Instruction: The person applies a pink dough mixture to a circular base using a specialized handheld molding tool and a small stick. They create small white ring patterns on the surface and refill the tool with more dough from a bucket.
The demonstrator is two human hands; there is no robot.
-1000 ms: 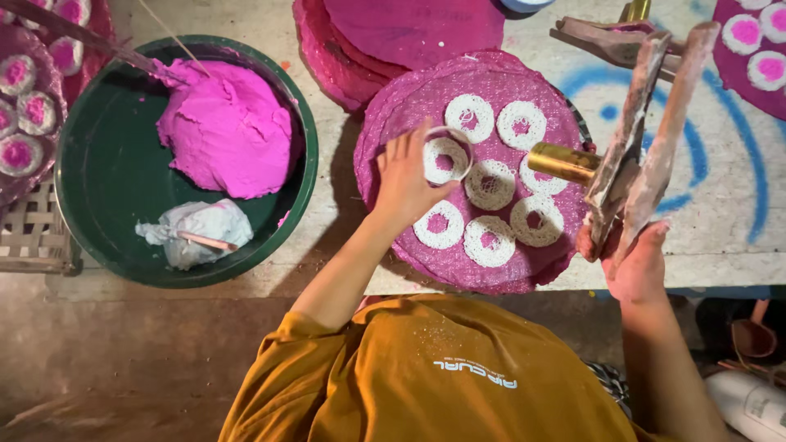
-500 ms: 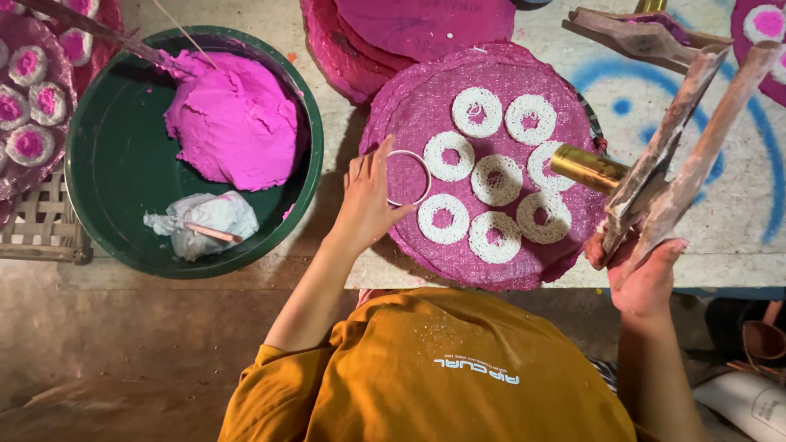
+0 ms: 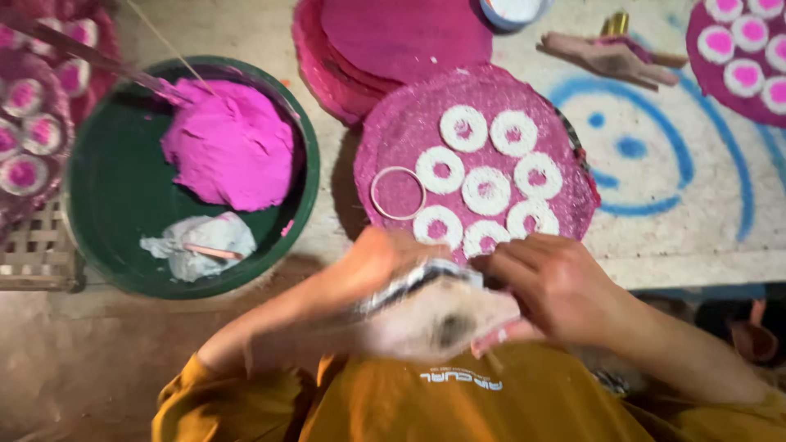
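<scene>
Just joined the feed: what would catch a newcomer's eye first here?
The bright pink dough heaped in the green basin at left. Then the white rings laid out on the round pink mat at centre. Below, both hands meet blurred around a pale tool.

We wear a mustard-yellow short-sleeved cotton shirt (image 3: pixel 458 405) with a small line of white printed lettering across its chest. The soft fabric creases at our shoulders, and the sleeves end high on the upper arms, so both forearms are bare. Our left hand (image 3: pixel 372 266) and right hand (image 3: pixel 557 286) carry no gloves, rings or wristbands that we can make out, though both are blurred in the head view.
</scene>
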